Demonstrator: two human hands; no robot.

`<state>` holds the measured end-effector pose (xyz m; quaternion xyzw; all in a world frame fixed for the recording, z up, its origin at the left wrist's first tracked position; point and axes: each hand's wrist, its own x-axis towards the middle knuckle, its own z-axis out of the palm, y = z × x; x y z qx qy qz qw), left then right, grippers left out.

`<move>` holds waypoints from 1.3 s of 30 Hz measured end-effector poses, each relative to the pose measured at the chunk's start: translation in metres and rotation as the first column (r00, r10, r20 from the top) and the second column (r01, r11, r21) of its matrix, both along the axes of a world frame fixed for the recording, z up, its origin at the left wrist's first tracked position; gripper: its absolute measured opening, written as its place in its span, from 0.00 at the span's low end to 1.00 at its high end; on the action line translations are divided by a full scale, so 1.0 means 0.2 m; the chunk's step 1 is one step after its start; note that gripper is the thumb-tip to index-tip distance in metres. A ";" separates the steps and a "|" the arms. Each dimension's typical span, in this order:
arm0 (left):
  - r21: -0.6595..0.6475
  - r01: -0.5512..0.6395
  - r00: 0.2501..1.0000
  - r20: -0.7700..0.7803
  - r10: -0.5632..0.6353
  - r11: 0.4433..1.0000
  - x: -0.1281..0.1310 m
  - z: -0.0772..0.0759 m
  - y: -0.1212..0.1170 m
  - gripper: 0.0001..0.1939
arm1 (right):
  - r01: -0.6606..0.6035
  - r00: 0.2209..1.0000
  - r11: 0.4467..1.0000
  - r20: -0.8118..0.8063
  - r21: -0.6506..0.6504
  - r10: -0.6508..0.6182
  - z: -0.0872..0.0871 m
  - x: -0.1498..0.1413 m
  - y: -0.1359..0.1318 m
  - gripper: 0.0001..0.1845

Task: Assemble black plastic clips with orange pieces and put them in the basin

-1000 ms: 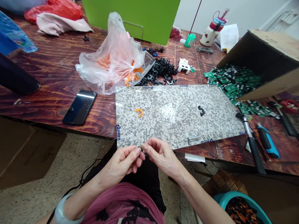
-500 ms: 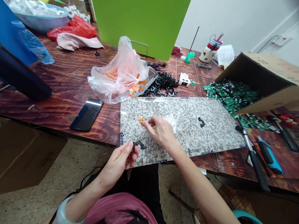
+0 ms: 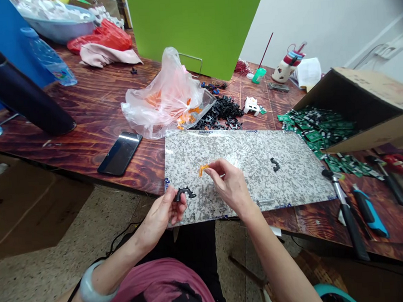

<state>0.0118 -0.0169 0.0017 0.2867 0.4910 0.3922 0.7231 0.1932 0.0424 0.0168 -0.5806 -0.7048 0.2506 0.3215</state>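
My left hand [image 3: 169, 206] pinches a curved black plastic part [image 3: 185, 191] between thumb and fingers, over the front left of a speckled grey board [image 3: 255, 143]. Between the fingertips of my right hand [image 3: 228, 184] is a small orange plastic piece [image 3: 202, 169], held above the board, to the right of and beyond the black part. The two parts are apart. Another curved black part [image 3: 275, 164] lies on the board's right half.
Behind the board are a pile of small black parts [image 3: 223, 112] and a plastic bag [image 3: 161, 103] with orange pieces. A phone [image 3: 120, 153] lies left. On the right, a cardboard box [image 3: 366, 113] spills green circuit boards [image 3: 323, 127], near a hammer [image 3: 349, 219] and a blue-black cutter [image 3: 371, 211].
My right hand has lifted the orange piece off the board and moved it slightly right and nearer. The left hand still holds the black part, its grip a little changed. The view has shifted slightly.
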 end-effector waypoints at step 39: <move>0.456 0.375 0.841 -0.534 -0.089 0.807 0.04 -0.01 -0.07 0.11 | -0.059 0.967 0.998 -0.246 0.013 0.061 0.05 -0.09 -0.34 0.03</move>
